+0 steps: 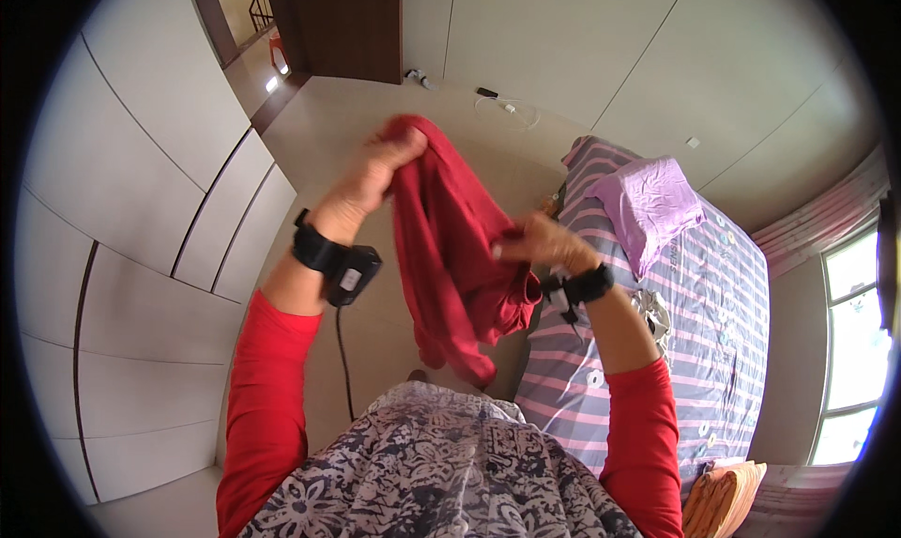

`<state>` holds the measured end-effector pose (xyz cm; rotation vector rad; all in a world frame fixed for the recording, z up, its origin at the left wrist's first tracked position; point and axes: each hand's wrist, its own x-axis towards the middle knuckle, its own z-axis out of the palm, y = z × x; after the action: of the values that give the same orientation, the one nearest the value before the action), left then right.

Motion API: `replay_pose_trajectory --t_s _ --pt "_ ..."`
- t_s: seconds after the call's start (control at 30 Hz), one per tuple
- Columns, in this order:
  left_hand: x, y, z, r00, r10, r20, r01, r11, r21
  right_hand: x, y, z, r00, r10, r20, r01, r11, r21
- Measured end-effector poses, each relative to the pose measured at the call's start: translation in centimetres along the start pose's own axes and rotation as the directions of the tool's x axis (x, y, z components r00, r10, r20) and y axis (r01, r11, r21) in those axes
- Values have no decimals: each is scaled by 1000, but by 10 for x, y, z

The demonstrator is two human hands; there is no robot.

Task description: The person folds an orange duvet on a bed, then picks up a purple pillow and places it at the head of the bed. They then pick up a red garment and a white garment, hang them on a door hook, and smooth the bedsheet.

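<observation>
A dark red cloth garment (449,238) hangs in loose folds in the air before me, above the floor. My left hand (389,162) is closed on its upper end, held high, and is slightly blurred. My right hand (544,242) grips the garment's right side, lower down, with the thumb pressed on the cloth. A bunched, gathered edge sticks out just below the right hand. Folds hide what kind of garment it is.
A bed (563,369) with a grey-and-pink striped sheet stands at right, bearing a purple pillow (652,205), a pale crumpled cloth (651,315) and folded orange fabric (723,500). White cabinets (141,294) line the left. A cable (343,360) hangs from my left wrist's black device.
</observation>
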<state>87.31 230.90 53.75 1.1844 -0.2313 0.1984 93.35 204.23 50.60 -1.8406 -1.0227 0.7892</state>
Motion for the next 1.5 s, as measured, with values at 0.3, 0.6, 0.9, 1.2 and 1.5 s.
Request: replay_pose_trajectory --t_s 0.3,0.6,0.9,1.2,1.5 --pt "59 13 -72 996 -80 -49 93 753 651 -4 86 -119 935 -292 -199 -46 458 -888" --pt "79 -10 -111 960 -62 274 -274 -425 863 71 1 -168 913 -408 -8 57 147 -987" --pt "199 -5 -206 982 82 168 -114 -449 886 202 33 -265 864 -496 -92 17 211 -977" --pt "319 -20 -270 916 155 371 -252 -499 829 318 61 -348 792 -584 -178 -109 151 -982" --pt "425 -25 -316 933 292 211 -20 -543 840 438 78 -439 793 -546 -270 -140 268 -953"
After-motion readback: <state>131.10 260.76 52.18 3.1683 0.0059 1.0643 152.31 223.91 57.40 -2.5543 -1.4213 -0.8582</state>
